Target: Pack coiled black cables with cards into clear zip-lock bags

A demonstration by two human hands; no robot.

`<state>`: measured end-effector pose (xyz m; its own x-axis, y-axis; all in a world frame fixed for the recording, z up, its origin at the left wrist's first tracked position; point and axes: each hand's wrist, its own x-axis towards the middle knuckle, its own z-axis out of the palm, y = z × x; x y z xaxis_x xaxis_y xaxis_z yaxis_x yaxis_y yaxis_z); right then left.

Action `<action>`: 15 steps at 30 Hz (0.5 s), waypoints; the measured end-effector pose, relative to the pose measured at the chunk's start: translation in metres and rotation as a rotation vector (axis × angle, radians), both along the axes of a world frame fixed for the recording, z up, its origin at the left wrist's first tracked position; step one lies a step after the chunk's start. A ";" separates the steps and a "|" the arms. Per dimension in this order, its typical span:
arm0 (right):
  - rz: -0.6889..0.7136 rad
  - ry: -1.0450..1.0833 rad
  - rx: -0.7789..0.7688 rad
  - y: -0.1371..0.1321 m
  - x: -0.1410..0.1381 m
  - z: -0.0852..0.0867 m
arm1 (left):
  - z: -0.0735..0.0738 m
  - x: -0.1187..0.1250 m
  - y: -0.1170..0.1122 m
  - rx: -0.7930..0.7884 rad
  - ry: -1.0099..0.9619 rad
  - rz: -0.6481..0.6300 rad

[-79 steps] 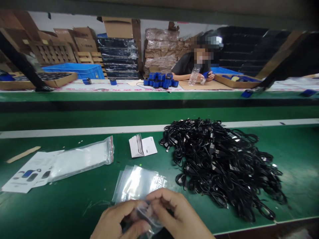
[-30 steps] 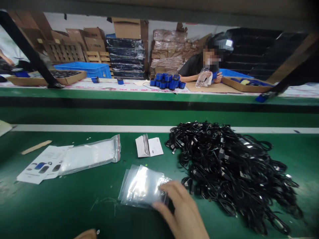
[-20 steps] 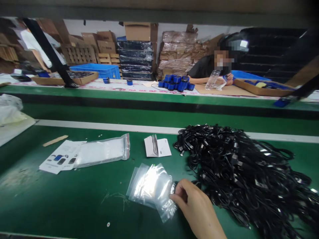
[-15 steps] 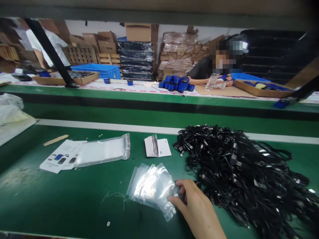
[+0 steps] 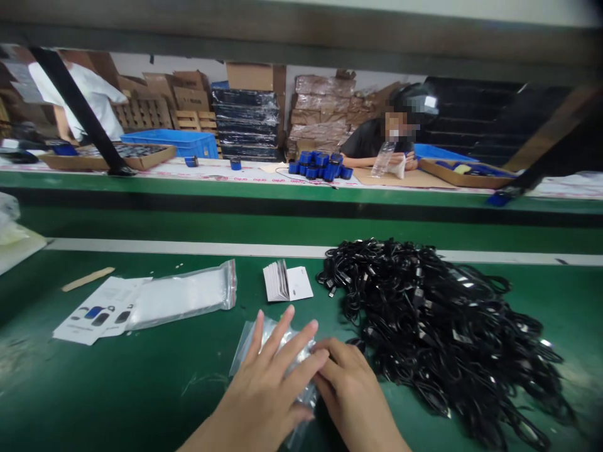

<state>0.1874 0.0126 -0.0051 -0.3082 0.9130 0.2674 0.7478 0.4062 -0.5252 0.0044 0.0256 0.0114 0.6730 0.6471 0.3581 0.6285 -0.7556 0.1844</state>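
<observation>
My left hand [image 5: 268,383] lies flat, fingers spread, on a small stack of clear plastic bags [image 5: 249,336] on the green table [image 5: 117,389]. Touching it on the right, my right hand [image 5: 351,392] has its fingers curled at the edge of the same bags; whether it pinches one is hidden. A big heap of coiled black cables [image 5: 433,326] lies just right of both hands. A fanned stack of small white cards [image 5: 286,282] sits beyond the bags.
At left lie a clear zip bag [image 5: 183,295] with a red strip, printed leaflets [image 5: 94,311] and a wooden stick [image 5: 88,279]. Across the raised green ledge, a seated person [image 5: 377,135] handles a clear bottle beside blue round items [image 5: 320,165]. Another person [image 5: 89,94] stands far left.
My left hand has come back into view and pressed flat onto the bags. My right hand stayed at their right edge. The view shifted slightly.
</observation>
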 end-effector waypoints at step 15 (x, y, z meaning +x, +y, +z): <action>0.022 0.724 -0.842 -0.007 -0.022 -0.019 | -0.003 -0.025 -0.014 -0.139 -0.361 0.539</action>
